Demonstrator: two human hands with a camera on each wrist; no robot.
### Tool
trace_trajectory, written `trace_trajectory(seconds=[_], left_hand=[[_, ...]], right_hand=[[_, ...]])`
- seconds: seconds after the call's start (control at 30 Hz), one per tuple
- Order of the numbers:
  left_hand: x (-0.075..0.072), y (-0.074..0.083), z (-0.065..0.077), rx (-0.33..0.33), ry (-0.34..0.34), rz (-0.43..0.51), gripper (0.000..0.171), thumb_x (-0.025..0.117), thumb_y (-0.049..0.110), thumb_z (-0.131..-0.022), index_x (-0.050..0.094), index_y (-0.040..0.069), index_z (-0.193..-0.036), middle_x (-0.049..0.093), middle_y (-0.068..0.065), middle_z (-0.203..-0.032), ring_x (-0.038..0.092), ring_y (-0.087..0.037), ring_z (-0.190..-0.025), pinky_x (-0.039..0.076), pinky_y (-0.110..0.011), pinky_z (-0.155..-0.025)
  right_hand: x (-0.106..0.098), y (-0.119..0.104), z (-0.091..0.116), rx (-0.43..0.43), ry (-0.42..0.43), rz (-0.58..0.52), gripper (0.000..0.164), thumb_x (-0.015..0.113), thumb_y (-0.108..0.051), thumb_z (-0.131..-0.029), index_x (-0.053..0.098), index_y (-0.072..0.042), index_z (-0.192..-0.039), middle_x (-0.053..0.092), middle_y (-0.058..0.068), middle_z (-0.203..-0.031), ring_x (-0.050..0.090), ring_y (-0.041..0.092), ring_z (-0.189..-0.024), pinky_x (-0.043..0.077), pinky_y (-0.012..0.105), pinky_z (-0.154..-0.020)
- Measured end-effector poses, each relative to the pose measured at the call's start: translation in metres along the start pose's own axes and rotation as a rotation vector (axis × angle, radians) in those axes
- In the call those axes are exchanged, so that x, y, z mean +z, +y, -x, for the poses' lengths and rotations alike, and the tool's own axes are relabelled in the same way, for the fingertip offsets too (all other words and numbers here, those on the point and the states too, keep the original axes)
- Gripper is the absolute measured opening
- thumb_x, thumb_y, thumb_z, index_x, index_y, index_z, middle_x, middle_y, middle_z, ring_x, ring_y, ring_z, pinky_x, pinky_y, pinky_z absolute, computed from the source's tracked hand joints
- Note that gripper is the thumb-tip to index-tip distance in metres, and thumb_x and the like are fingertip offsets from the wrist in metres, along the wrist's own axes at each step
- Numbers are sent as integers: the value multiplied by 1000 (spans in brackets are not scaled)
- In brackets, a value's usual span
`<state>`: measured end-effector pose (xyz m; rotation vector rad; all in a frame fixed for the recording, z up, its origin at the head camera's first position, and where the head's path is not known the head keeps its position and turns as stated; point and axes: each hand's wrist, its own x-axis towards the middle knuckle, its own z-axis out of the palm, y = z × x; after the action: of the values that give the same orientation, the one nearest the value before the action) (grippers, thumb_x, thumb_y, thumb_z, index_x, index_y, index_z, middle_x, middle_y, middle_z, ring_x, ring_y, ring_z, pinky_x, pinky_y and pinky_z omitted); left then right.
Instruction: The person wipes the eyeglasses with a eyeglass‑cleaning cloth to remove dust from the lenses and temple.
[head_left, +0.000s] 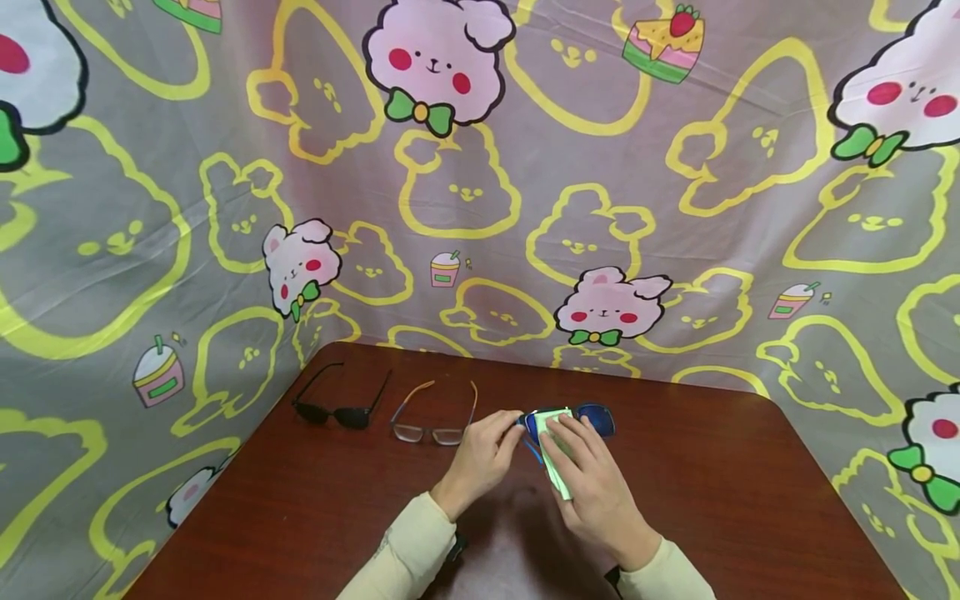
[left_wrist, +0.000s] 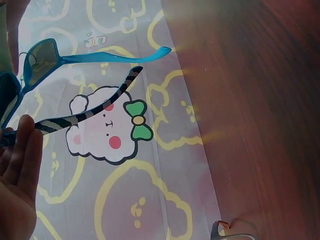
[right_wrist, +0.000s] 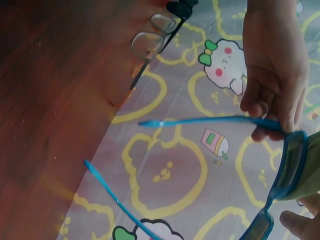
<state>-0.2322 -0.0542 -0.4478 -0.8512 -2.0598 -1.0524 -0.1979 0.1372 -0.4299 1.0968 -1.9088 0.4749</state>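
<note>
Blue-framed sunglasses with dark blue lenses are held up above the table in the head view. My left hand pinches them at one end, where the temple meets the frame. In the left wrist view the arms of the sunglasses are unfolded, one plain blue and the other dark with pale stripes. My right hand holds a light green cloth over the lens nearer the left hand. The right wrist view shows the cloth behind that lens, with part of the right hand below.
Black sunglasses lie with arms unfolded at the left rear of the brown table. Beside them are clear-lensed glasses with orange-tipped arms. A patterned curtain encloses the table's back and sides.
</note>
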Motion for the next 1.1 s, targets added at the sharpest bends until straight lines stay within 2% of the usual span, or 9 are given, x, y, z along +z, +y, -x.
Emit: trace_trajectory(seconds=[0.13,0.37,0.6,0.77,0.9,1.0,1.1], left_hand=[[1,-1,0,6,-8,10,14,58,10,-94,66,5,-104,65,1,-91,58,-5,-77,49,-21,-69],[1,-2,1,44,-47,-16,13,54,12,-96,64,9,-105,63,3,-91,54,-3,-74,47,-18,-66],[3,-3,3,82,-53,-39,14,52,14,-98,63,10,-105,63,4,-91,54,0,-74,46,-15,-65],[2,-5,3,121,-47,-53,13,52,13,-97,63,10,-105,63,4,-91,57,-2,-76,48,-16,-67],[1,-6,3,146,-38,-64,14,51,15,-98,63,10,-104,63,3,-91,58,-3,-78,49,-18,-68],[1,-7,3,143,-25,-67,14,52,16,-98,63,9,-103,63,2,-90,57,-4,-76,49,-19,-67],[1,-8,2,124,-13,-59,13,53,15,-97,64,8,-102,63,1,-89,58,-5,-75,49,-20,-67]], right_hand=[[4,-3,-1,8,6,13,46,36,-8,-79,63,4,-115,57,21,-119,49,41,-114,33,60,-97],[8,-5,0,46,-7,31,48,47,-11,-72,63,4,-115,56,20,-121,48,41,-114,32,65,-93],[10,-5,0,62,-21,55,46,47,-15,-76,63,3,-116,56,19,-122,48,40,-116,32,67,-90],[9,-2,1,80,-45,50,48,48,-13,-75,61,2,-119,54,19,-126,47,39,-119,30,68,-93],[6,2,3,114,-80,40,51,53,-8,-73,59,2,-122,53,19,-128,45,39,-122,26,67,-97],[3,6,4,132,-94,47,47,52,-10,-79,58,2,-123,53,19,-127,44,39,-122,26,67,-97],[1,12,5,147,-72,56,42,44,-17,-87,59,2,-121,54,19,-125,45,40,-120,25,67,-97]])
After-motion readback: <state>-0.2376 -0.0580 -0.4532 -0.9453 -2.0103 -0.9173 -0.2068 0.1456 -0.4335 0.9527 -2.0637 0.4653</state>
